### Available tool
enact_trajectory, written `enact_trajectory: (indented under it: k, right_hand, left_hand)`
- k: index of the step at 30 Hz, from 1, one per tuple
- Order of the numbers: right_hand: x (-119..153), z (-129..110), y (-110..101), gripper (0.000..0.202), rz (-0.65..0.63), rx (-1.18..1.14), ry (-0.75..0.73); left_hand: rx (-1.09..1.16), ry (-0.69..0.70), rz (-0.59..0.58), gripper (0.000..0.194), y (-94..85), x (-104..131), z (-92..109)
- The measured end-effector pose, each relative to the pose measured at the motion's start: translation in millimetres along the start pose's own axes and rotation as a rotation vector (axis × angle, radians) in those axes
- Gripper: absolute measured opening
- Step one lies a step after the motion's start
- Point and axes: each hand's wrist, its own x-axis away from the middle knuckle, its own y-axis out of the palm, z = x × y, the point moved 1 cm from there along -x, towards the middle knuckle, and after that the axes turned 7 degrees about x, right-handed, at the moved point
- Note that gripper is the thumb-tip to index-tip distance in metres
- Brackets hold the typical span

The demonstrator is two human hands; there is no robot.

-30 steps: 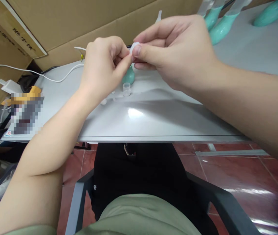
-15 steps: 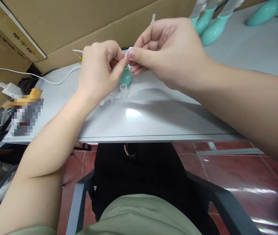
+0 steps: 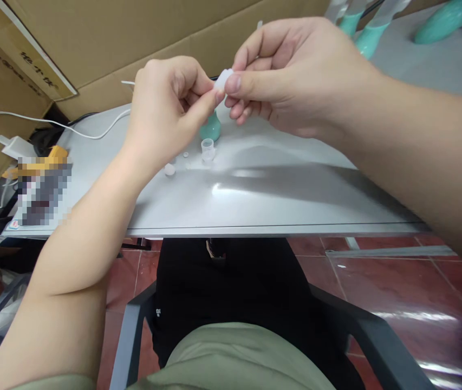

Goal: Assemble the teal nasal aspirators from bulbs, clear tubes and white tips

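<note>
A small white translucent plastic piece (image 3: 223,79) is pinched between my two hands above the table; its exact kind is partly hidden by the fingers. My left hand (image 3: 174,95) grips its left side with thumb and forefinger. On its right side, my right hand (image 3: 287,76) holds it between thumb and forefinger, the other fingers curled loosely. Beneath the hands stand a turquoise rounded object (image 3: 210,129), partly covered, and a small clear plastic cup (image 3: 208,149). Left of the cup lie a white disc (image 3: 169,170) and a tiny ring (image 3: 186,155).
Several turquoise bulb-shaped items with clear necks (image 3: 371,39) stand at the back right, and another turquoise piece (image 3: 444,21) lies beyond. A white cable (image 3: 92,136) and charger (image 3: 19,149) are on the left. Cardboard (image 3: 133,32) lines the table's back; chair arms flank me.
Both hands have shifted slightly right, the right hand more so. More of the white piece now shows between the fingertips, and the cup is less covered.
</note>
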Motion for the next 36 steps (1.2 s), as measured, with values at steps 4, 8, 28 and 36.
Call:
enact_trajectory:
  k: [4, 8, 28, 36]
  right_hand:
    - [-2.1, -0.5, -4.6, 0.039, -0.039, -0.014, 0.002]
    - [-3.1, -1.4, -8.0, 0.037, -0.003, 0.029, -0.028]
    - [-6.6, 12.5, -22.6, 0.036, -0.634, 1.128, -0.053]
    - [-2.8, -5.6, -31.8, 0.009, -0.679, 1.19, -0.002]
  left_hand:
    - [0.089, 0.067, 0.17, 0.056, -2.0, 1.5, 12.5]
    - [0.122, 0.013, 0.125, 0.044, -8.4, -4.0, 14.8]
    - [-0.199, -0.197, -0.618, 0.023, -27.4, -15.3, 115.2]
    - [-0.242, -0.246, -0.783, 0.016, -45.6, -10.2, 93.3]
